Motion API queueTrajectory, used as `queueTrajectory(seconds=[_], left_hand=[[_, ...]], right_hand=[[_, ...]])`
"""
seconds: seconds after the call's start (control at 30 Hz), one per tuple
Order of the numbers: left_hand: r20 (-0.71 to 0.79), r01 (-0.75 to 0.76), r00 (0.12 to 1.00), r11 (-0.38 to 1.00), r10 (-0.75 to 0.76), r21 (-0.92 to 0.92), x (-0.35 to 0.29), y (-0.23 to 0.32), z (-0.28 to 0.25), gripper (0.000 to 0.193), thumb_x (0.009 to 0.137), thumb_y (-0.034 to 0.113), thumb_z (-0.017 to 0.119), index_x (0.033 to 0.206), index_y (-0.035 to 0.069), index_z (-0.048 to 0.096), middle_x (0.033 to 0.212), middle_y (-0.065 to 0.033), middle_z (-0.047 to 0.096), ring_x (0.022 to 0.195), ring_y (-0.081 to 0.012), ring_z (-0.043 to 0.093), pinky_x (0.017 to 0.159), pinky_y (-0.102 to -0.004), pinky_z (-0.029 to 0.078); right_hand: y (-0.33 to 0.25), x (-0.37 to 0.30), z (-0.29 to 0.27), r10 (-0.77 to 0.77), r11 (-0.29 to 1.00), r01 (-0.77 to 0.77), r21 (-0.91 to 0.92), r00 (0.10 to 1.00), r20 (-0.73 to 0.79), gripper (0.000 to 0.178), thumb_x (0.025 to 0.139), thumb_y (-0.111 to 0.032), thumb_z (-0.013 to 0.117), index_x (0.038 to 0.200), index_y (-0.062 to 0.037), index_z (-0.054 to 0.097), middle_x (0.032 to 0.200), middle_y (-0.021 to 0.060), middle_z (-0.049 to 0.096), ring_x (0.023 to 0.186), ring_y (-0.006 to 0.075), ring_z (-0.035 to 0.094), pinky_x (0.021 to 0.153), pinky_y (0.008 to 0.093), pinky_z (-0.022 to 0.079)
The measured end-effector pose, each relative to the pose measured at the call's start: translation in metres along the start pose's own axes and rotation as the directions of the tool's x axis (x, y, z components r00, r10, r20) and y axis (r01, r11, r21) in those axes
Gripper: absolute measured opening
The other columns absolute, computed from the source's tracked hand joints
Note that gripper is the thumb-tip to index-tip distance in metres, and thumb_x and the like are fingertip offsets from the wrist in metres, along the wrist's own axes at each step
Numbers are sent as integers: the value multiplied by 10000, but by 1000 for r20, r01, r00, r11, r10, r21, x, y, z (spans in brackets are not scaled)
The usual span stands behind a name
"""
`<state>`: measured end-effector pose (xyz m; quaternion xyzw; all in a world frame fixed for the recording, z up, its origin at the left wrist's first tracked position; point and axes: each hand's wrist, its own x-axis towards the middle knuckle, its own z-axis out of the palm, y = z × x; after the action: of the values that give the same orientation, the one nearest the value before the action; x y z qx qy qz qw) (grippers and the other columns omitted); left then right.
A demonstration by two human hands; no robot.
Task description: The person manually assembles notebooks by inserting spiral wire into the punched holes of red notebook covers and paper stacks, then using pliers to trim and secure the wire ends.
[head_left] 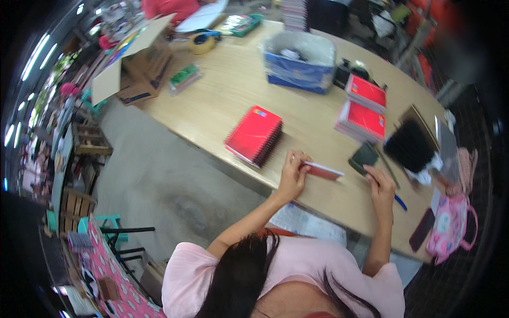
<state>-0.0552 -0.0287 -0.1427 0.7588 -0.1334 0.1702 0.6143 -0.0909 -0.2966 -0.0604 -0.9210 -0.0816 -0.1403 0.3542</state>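
My left hand (294, 172) grips a thin red notebook (324, 171), held nearly edge-on over the front of the table. My right hand (379, 184) has its fingertips pinched together at the near edge of a dark rectangular pad (363, 157); whether they hold the pad or something small is unclear. To the left of my left hand stands a stack of red spiral notebooks (255, 133). Two more piles of red notebooks, a far one (367, 93) and a nearer one (361, 121), lie beyond my right hand.
A blue bin with a clear liner (299, 71) stands at the table's far side. An open cardboard box (139, 71) and a tape dispenser (203, 42) are far left. At right are a black bristly block (409, 143), a blue pen (400, 202), a phone (422, 229) and a pink pouch (450, 228).
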Motion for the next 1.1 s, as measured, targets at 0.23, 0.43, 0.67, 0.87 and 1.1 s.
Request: queueTrajectory(seconds=[0.23,0.43,0.67,0.87,1.1], left_hand=[[31,-153,988,984,150,96,0,2,31,199,834,0,680,1008,7,583,1003,-157,489,960,-311,522,830,-373,456],[-28,-90,995,994,92,64,-4,6,47,355,767,128,819,1008,23,581,1023,-134,470,949,-282,508,816,-359,456],[-38,-76,996,994,79,80,-5,6,46,329,783,121,809,990,22,573,1020,-125,469,940,-270,514,797,-359,461],[-38,-71,997,996,73,53,-5,5,47,319,791,125,803,991,27,574,1017,-122,463,940,-266,511,804,-355,459],[-67,-54,996,995,59,78,-6,7,50,313,796,116,799,998,28,576,1025,-123,457,943,-262,509,803,-348,459]], right_hand=[[14,4,9,58,957,-70,280,997,51,222,892,-16,636,1094,-46,722,894,134,693,734,229,647,673,337,491],[27,-3,8,8,943,-32,331,997,76,183,882,-36,678,1057,-27,728,886,89,709,755,136,633,674,278,488],[32,0,16,49,906,-101,411,990,135,133,873,-47,688,994,3,712,873,99,699,756,139,617,672,282,482],[36,3,19,-55,909,-30,416,980,192,128,848,-41,705,966,6,705,898,86,695,726,142,605,652,280,474],[30,6,11,-143,941,77,330,973,183,154,822,-48,714,969,-6,698,862,107,671,727,212,639,661,323,491]])
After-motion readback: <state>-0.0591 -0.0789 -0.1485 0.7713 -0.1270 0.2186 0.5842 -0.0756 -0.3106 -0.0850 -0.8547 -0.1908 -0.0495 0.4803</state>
